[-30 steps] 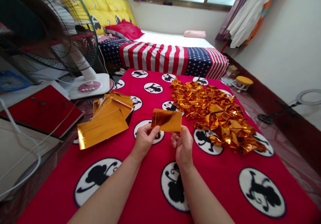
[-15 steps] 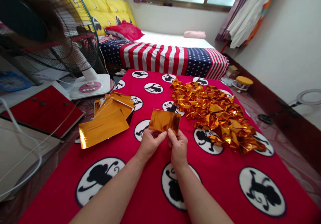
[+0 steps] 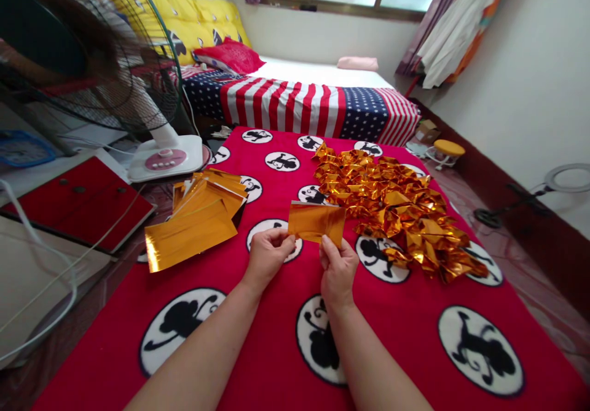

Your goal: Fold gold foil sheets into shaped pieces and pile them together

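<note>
A folded sheet of shiny gold foil paper (image 3: pixel 316 219) is held up over the red cloth, its long side lying crosswise and a pale strip showing along its top edge. My right hand (image 3: pixel 338 266) pinches it near the lower right, thumb on the front face. At the lower left corner, my left hand (image 3: pixel 268 254) is closed, thumb and fingertips on the paper's edge. To the left lies a loose fanned pile of flat gold foil sheets (image 3: pixel 191 236). Many gold foil pieces folded into crinkled shapes (image 3: pixel 391 199) lie massed on the right.
The red cloth (image 3: pixel 258 349) with black monkey figures in white circles covers the table. A running fan (image 3: pixel 163 156) stands at the left beside a red-topped box (image 3: pixel 76 199). Behind is a bed with a striped, starred cover (image 3: pixel 295 104); a yellow stool (image 3: pixel 449 148) stands at the right.
Both hands came together at the paper's lower edge half a second ago, then parted again. The paper has shifted slightly right, and my right thumb now rests on its front.
</note>
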{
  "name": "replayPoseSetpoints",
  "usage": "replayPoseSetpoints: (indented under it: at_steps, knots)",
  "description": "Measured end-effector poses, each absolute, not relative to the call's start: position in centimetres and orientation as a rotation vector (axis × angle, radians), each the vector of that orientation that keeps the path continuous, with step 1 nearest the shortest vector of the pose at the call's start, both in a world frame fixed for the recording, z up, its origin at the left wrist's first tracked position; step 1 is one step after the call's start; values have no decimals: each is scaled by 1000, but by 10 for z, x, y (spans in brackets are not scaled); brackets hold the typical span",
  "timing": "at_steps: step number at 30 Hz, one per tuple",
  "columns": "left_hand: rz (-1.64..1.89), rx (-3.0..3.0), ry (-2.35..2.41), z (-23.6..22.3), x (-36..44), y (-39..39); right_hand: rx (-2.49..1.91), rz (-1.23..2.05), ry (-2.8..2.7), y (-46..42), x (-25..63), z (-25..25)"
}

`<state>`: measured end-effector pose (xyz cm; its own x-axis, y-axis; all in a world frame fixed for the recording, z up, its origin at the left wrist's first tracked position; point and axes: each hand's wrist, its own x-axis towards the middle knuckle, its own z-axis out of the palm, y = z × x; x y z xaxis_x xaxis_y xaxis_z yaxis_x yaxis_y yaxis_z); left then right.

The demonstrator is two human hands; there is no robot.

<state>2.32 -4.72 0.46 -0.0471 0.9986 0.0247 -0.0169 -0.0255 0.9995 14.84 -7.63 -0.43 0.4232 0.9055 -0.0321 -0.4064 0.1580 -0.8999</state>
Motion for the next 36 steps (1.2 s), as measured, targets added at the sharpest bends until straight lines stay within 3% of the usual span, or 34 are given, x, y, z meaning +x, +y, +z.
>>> replayPoseSetpoints:
  at_steps: [13, 18, 25, 36]
  knots:
    - [1366, 1171, 1293, 0, 24, -49, -988, 970, -566, -77, 147, -1]
    - [1608, 946, 1340, -5, 13, -40, -938, 870, -398, -72, 157, 4]
    - [1195, 1273, 953, -3, 21, -54, -958, 1038, -519, -77, 143, 2]
    - [1191, 1285, 1022, 4, 31, -57, -1061, 1123, -728, -80, 133, -3]
